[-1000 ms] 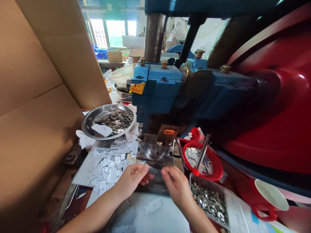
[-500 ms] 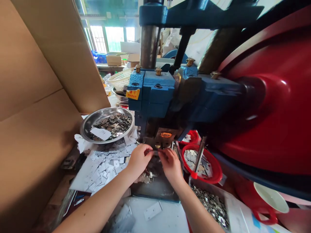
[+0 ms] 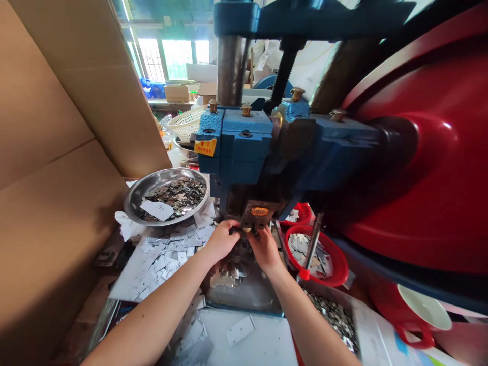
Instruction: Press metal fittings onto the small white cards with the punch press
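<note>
My left hand (image 3: 224, 240) reaches in under the blue press (image 3: 247, 147), thumb and fingers pinched together at the lower left of its die block (image 3: 259, 211). From the other side, my right hand (image 3: 265, 249) has its fingers closed close to the die. Whatever lies between the fingertips is hidden by the fingers and the tooling. Several small flat metal pieces (image 3: 224, 278) lie on the press bed (image 3: 247, 297), just below my hands. Loose flat metal plates (image 3: 163, 264) with holes are spread to the left of my left hand.
A steel bowl (image 3: 131, 203) of metal pieces with a paper tag stands left. On the right are a red basket (image 3: 341, 272) of plates, a bin of small scrap (image 3: 331, 315) and a red mug (image 3: 396, 315). A large red flywheel (image 3: 427, 178) and cardboard (image 3: 57, 203) flank the press.
Both hands have moved forward, closer under the die. The thin pale piece visible between my fingertips before is now out of sight. More of the press bed shows.
</note>
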The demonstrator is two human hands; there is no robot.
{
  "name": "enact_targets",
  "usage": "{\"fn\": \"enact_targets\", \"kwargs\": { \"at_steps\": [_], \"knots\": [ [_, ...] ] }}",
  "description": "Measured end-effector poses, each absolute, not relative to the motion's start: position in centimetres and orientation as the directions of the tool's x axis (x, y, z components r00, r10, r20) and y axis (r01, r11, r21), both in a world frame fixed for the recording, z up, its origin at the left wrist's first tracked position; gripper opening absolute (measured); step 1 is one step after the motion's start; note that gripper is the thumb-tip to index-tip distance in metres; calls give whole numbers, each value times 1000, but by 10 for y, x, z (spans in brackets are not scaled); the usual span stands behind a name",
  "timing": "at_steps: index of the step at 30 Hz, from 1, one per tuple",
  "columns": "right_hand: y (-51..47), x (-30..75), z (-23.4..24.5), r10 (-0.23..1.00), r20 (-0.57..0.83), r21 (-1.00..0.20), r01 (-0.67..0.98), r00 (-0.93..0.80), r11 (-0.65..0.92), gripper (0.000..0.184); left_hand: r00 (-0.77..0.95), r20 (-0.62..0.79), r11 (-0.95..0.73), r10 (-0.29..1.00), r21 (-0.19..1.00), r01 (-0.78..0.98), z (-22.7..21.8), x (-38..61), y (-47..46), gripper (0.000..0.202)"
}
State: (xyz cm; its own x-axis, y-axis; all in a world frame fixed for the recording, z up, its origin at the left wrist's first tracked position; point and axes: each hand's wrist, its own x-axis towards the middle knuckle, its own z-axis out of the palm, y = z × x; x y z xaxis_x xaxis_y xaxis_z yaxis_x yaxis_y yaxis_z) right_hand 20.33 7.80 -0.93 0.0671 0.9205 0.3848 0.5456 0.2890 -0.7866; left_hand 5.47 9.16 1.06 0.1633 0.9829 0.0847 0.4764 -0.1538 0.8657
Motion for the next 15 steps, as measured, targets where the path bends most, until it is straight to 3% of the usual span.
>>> {"fn": "enact_targets", "kwargs": {
  "at_steps": [5,8,12,15],
  "knots": [
    [73,208,-8,922,372,-807,528,110,263,24,87,187,-205,979,828,522,25,49,78,23],
    [62,220,-9,923,351,-834,500,157,232,28,93,304,-296,948,739,604,30,41,54,16],
    [40,240,-16,934,282,-888,429,219,168,28,358,141,-366,923,605,707,24,34,22,13],
    [26,250,-18,949,234,-884,452,211,117,27,388,36,-349,921,519,780,19,33,10,13]
  ]
}}
